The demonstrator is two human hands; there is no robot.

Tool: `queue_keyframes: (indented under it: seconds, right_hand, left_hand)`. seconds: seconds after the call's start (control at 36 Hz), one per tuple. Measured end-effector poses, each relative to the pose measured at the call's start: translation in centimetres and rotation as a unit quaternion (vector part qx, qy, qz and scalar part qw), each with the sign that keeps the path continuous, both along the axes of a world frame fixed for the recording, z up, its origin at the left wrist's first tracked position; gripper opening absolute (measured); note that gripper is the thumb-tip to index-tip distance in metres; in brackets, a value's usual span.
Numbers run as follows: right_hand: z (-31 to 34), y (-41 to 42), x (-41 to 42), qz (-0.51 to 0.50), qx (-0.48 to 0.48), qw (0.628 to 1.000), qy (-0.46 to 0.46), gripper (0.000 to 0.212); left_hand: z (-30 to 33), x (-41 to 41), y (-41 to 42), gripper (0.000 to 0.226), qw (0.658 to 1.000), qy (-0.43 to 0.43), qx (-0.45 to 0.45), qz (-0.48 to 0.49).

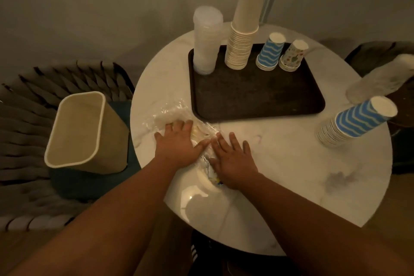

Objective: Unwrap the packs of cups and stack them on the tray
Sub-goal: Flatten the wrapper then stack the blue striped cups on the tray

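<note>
We have both hands flat on the round tabletop (280, 163), fingers spread and straight, pressing down on the loose clear plastic wrap (170, 112) that lies crumpled at the near-left corner of the dark tray (257, 96). Our left hand (177, 141) covers the wrap's left part and our right hand (233, 159) its near end; neither grips anything. The wrap runs diagonally, from a printed end by our right wrist up and away to the left toward the tray corner.

On the tray four stacks stand upside down along the far edge: clear plastic cups (206, 40), tall plain paper cups (244, 27), blue wavy cups (270, 52) and small patterned cups (293, 56). A further stack of blue wavy cups, the off-tray stack (356, 123), stands on the tabletop well to our right, off the tray, with a still-wrapped pack (380, 80) lying beyond it.

The waste bin (76, 130) sits on a chair to our left, so our left hand is the nearer one to carry the wrap there. We judge the remaining cups lie to the right, closer to our right hand, and the tray's near half is free for them.
</note>
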State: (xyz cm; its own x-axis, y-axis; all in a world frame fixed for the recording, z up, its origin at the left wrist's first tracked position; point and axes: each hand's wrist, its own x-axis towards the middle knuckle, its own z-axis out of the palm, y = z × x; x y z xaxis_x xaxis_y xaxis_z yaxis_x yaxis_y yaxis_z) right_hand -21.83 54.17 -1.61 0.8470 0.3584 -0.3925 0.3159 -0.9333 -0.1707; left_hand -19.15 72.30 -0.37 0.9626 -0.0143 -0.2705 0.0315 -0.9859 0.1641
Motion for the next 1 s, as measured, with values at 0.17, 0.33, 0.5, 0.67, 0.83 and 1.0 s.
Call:
queue_keyframes:
  seconds: [0.17,0.33,0.5,0.67,0.83,1.0]
  right_hand:
    - [0.5,-0.2,0.1,0.004,-0.025,1.000,0.014,0.061]
    - [0.4,-0.4,0.1,0.012,-0.055,0.998,0.027,0.062]
    - [0.8,-0.7,-0.2,0.013,-0.049,0.998,0.033,0.067]
    - [3.2,-3.2,-1.0,-0.038,0.064,0.997,-0.030,0.063]
    - [3.6,-10.6,-3.4,-0.137,0.125,0.978,-0.099,0.056]
    - [1.4,-20.3,-6.0,-0.264,0.159,0.944,-0.121,0.052]
  left_hand:
    - [-0.3,1.9,1.0,0.078,0.999,0.009,0.022,0.032]
    - [-1.0,3.2,1.5,0.096,0.997,0.039,0.061,0.015]
    - [0.4,4.0,2.0,0.102,0.996,0.063,0.062,-0.007]
    - [4.4,3.0,0.9,0.088,0.997,-0.049,0.061,-0.022]
    - [6.8,1.8,-5.7,0.075,0.987,-0.122,-0.033,-0.096]
    - [7.5,1.3,-15.2,0.061,0.968,-0.085,-0.152,-0.181]
